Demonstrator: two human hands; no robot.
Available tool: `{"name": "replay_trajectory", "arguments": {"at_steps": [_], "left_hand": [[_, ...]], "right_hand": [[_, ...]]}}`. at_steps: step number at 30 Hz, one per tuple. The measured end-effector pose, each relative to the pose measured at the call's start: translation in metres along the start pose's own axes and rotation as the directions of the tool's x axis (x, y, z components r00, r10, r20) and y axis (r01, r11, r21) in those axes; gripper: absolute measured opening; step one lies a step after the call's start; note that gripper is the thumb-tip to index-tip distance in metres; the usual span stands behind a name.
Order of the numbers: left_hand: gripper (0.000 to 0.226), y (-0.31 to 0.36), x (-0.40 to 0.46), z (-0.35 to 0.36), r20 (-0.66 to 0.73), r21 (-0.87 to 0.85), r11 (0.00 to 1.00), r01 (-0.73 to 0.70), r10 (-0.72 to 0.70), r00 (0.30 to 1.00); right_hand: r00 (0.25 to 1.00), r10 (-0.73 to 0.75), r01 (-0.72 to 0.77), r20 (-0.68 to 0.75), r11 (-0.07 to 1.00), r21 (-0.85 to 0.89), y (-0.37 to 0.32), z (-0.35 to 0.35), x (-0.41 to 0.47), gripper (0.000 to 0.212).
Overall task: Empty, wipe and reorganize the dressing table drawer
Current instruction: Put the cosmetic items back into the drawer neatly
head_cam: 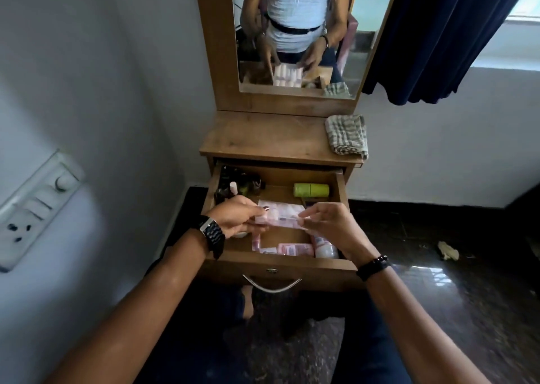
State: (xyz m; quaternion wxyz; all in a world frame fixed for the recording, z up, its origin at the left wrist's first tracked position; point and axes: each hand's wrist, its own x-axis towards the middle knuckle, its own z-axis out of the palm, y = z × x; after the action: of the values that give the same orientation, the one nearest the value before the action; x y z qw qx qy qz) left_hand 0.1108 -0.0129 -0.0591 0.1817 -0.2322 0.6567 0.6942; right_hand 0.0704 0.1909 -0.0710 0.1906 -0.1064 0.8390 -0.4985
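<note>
Both hands are gripping one pink packet (280, 218) above the open drawer (340, 196). The left hand (238, 218) is pinching its left end. The right hand (327, 223) is pinching its right end.

This is looking like a bedroom in a home. A wooden dressing table (263, 138) is standing against a white wall, with a tall mirror (295, 33) rising above the two hands. The drawer (277, 262) is hanging open right under the hands, and small bottles (236, 186) and pink packets (295, 249) are lying inside it. A folded cloth (347, 133) is sitting on the tabletop, up and to the right of the hands. A dark blue curtain (444, 38) is hanging by a window, and a wall socket (35, 208) is showing far to the left.
</note>
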Motion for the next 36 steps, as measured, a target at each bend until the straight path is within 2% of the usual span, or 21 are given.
{"name": "replay_trajectory", "arguments": {"at_steps": [2, 5, 9, 14, 19, 23, 27, 29, 32, 34, 36], "left_hand": [[0.021, -0.003, 0.01, 0.002, -0.014, 0.084, 0.995, 0.046, -0.045, 0.999], [0.01, -0.009, 0.027, 0.004, -0.062, 0.169, 0.982, 0.089, -0.079, 0.995], [0.029, -0.013, 0.041, 0.006, -0.109, 0.268, 0.957, 0.109, -0.082, 0.991], [0.013, -0.018, 0.052, 0.005, -0.164, 0.399, 0.91, 0.112, -0.049, 0.985], [0.016, -0.019, 0.054, -0.001, -0.128, 0.495, 0.865, 0.076, -0.014, 0.992], [0.032, -0.022, 0.053, -0.001, -0.062, 0.446, 0.895, 0.025, 0.003, 0.998], [0.023, -0.028, 0.056, 0.001, -0.06, 0.492, 0.871, 0.003, 0.031, 0.998], [0.022, -0.03, 0.06, 0.0, -0.081, 0.49, 0.872, 0.002, 0.044, 0.996], [0.034, -0.03, 0.064, -0.002, -0.101, 0.535, 0.845, 0.012, 0.05, 0.994], [0.046, -0.029, 0.065, -0.002, -0.092, 0.593, 0.805, 0.018, 0.045, 0.995], [0.051, -0.028, 0.064, -0.001, -0.068, 0.65, 0.759, 0.014, 0.04, 0.997]], "right_hand": [[0.999, 0.027, -0.028, -0.021, 1.0, -0.003, 0.01, 0.007, 0.004, 0.013], [0.998, 0.059, -0.06, -0.027, 0.998, -0.037, 0.017, 0.014, 0.01, 0.014], [0.999, 0.031, -0.036, -0.029, 0.98, -0.197, 0.021, 0.019, 0.021, 0.014], [0.999, -0.029, 0.017, -0.028, 0.935, -0.354, 0.023, 0.023, 0.03, 0.011], [0.999, -0.049, 0.036, -0.02, 0.907, -0.419, 0.025, 0.028, 0.039, 0.015], [0.998, -0.056, 0.04, -0.018, 0.877, -0.479, 0.029, 0.034, 0.042, 0.017], [0.997, -0.08, 0.071, 0.005, 0.866, -0.496, 0.03, 0.039, 0.043, 0.021], [0.992, -0.119, 0.123, 0.042, 0.843, -0.523, 0.03, 0.039, 0.043, 0.026], [0.961, -0.172, 0.269, 0.215, 0.753, -0.6, 0.028, 0.04, 0.044, 0.036], [0.932, -0.127, 0.328, 0.339, 0.693, -0.642, 0.028, 0.043, 0.045, 0.046], [0.914, -0.059, 0.333, 0.401, 0.672, -0.661, 0.026, 0.047, 0.046, 0.05]]}}
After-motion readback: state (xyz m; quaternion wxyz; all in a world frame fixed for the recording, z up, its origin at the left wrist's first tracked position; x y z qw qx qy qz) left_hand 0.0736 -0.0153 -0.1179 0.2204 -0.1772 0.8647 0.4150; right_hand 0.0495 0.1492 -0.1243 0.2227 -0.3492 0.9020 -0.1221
